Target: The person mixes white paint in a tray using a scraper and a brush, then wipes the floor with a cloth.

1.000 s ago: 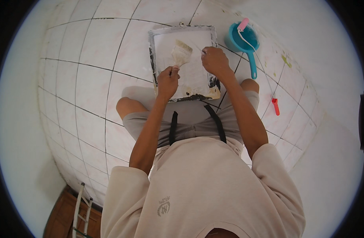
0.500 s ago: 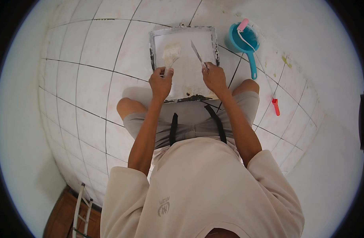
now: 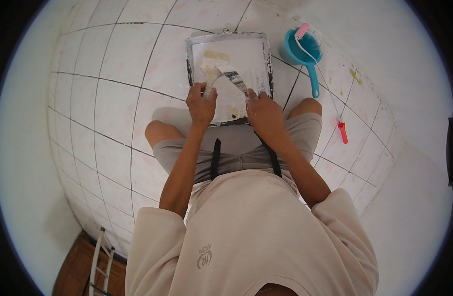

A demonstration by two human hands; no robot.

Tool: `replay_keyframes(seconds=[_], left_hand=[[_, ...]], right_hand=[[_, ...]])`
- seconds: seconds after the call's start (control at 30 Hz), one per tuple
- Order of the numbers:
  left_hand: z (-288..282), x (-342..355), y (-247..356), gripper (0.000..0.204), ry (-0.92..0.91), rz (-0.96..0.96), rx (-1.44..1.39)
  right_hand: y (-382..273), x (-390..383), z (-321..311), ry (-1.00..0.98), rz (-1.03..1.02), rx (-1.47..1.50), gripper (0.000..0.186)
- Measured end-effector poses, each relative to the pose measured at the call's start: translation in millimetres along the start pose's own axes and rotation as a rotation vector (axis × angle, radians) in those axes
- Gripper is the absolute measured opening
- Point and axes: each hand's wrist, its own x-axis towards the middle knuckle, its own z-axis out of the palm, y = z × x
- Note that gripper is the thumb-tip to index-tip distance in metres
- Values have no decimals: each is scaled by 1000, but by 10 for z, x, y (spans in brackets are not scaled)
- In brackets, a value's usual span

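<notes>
My left hand (image 3: 201, 104) is closed round the handle of a flat cream tool with a wide head (image 3: 214, 64), coated with pale paste; brush or scraper, I cannot tell. My right hand (image 3: 264, 113) grips a putty knife (image 3: 235, 80), its blade streaked white and dark. The knife's tip points left and meets or overlaps the wide head. Both tools are over a square tray (image 3: 189, 61) with a smeared, dark-stained rim. White material coats its inside. The tray lies on the floor between my knees.
Right of the tray stands a turquoise dipper (image 3: 290, 47) with a long handle. A paint roller (image 3: 302, 31) with a pink sleeve and red grip leans across it. White tiles (image 3: 113, 98) cover the floor between walls. A ladder (image 3: 99, 261) stands by a brown wooden door (image 3: 73, 266).
My right hand has swung the putty knife leftward, from apart over the tray to the wide head of the cream tool. My left hand has barely moved.
</notes>
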Motion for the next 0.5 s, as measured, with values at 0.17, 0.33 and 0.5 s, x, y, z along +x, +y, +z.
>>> replay_keyframes(seconds=[0.17, 0.33, 0.5], left_hand=[[36, -41, 54, 29, 76, 45, 11], [55, -28, 120, 30, 104, -13, -4], [49, -7, 69, 28, 120, 89, 31]], right_hand=[[-176, 12, 70, -9, 19, 21, 32], [-272, 58, 90, 24, 184, 82, 33], [-125, 150, 66, 82, 149, 153, 31]])
